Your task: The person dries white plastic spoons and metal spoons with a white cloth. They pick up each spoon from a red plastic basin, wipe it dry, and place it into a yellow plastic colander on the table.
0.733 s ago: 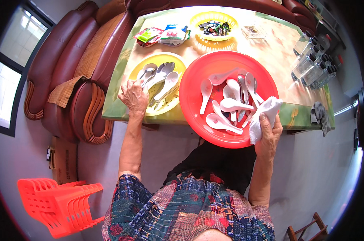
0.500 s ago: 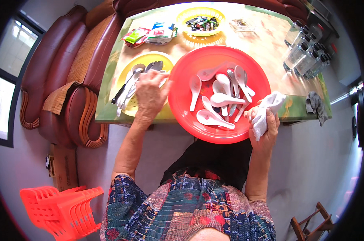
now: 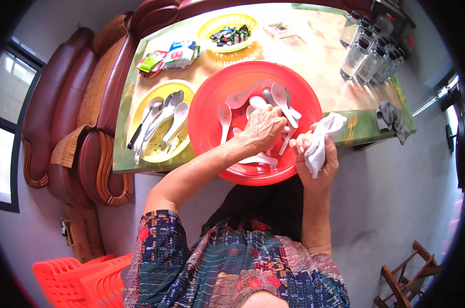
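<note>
White spoons (image 3: 224, 115), some with a printed pattern in the bowl, lie loosely in a wide red basin (image 3: 207, 105) right in front of the person, at the near edge of the tabletop (image 3: 309, 64); the basin overhangs that edge, probably to be within easy reach of both arms. At its near right rim the right hand (image 3: 328, 164) grips a white cloth (image 3: 322, 139), bunched, perhaps, so that it sits snugly in the palm. The left hand (image 3: 267, 127) is down among the spoons with fingers bent; whether it has closed on one cannot be told, since its back covers the fingertips. Just left of the basin, a shallow yellow basket (image 3: 153, 148) with a pierced bottom carries metal spoons (image 3: 154, 107) and white ones side by side, handles toward the person, which likely keeps them together. A grey cloth (image 3: 391, 122) hangs over the edge at right. Farther back are bright packets (image 3: 180, 54), clear bottles (image 3: 369, 65) standing in a close cluster, and another yellow basket (image 3: 204, 35) containing small wrapped pieces (image 3: 231, 36).
</note>
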Motion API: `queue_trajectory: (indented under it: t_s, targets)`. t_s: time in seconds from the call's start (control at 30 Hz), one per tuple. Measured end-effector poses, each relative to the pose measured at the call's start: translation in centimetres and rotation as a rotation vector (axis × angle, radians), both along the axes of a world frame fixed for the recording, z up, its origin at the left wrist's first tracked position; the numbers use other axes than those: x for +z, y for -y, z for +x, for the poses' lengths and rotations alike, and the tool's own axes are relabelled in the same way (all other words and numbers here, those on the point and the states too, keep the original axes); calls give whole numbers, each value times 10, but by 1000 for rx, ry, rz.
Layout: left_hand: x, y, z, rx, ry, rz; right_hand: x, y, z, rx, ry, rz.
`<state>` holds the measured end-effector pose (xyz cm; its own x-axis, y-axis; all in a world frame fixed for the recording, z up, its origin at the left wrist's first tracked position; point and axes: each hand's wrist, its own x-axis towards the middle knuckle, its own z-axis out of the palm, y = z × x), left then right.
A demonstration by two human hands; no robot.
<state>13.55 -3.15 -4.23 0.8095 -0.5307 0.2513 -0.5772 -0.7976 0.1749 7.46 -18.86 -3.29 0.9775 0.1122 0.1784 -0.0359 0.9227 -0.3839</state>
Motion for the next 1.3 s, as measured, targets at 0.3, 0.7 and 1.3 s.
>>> queue_trajectory:
  t_s: [0.3,0.7,1.3]
  targets:
    - [3,7,-12,-13,-61,37,2,-1,-1,-39,40,-54]
    - [35,-22,-28,221,67,132,5,-2,-2,-42,8,-80]
    - [42,-86,-62,416,-284,-1549,11,-11,-3,-169,16,-337]
